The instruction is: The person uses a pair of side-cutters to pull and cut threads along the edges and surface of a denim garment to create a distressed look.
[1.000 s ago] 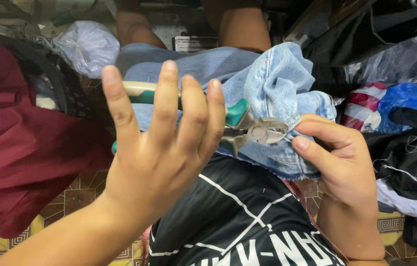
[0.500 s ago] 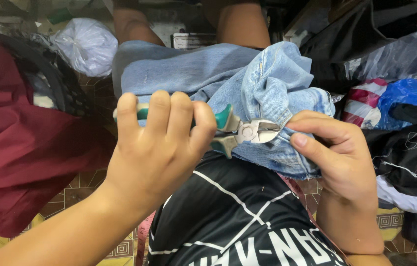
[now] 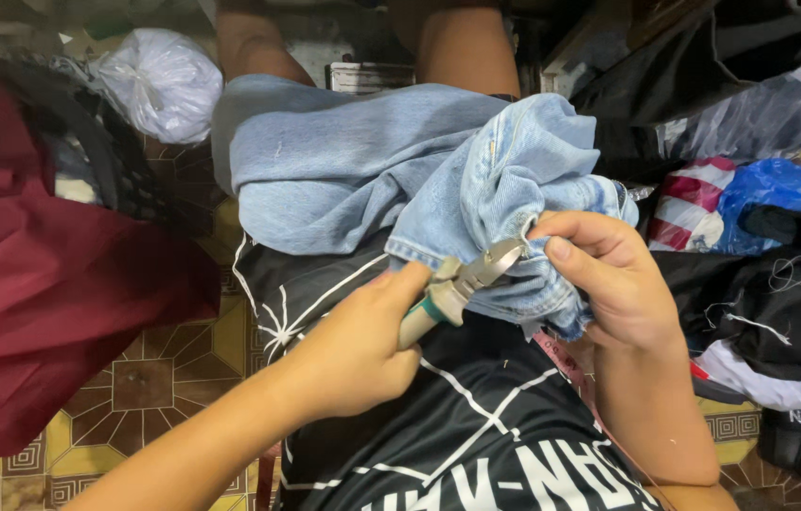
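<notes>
My left hand (image 3: 353, 350) grips the green and cream handles of a pair of metal pliers (image 3: 462, 284). The jaws point up and right and meet the bunched edge of light blue jeans (image 3: 476, 180) that lie across my lap. My right hand (image 3: 608, 274) pinches the denim fold right beside the jaws, thumb on top. Under both hands I wear a black shirt (image 3: 476, 426) with white lines and lettering.
A dark red cloth (image 3: 50, 284) is heaped at the left on patterned floor tiles (image 3: 154, 378). A white plastic bag (image 3: 164, 80) sits at the back left. Black garments (image 3: 769, 303), a blue bag (image 3: 779, 189) and striped cloth (image 3: 694, 203) pile up at the right.
My left hand went from spread open above the pliers to closed on their handles, and has dropped lower, with the jaws now at the denim fold. My right hand stayed on the jeans.
</notes>
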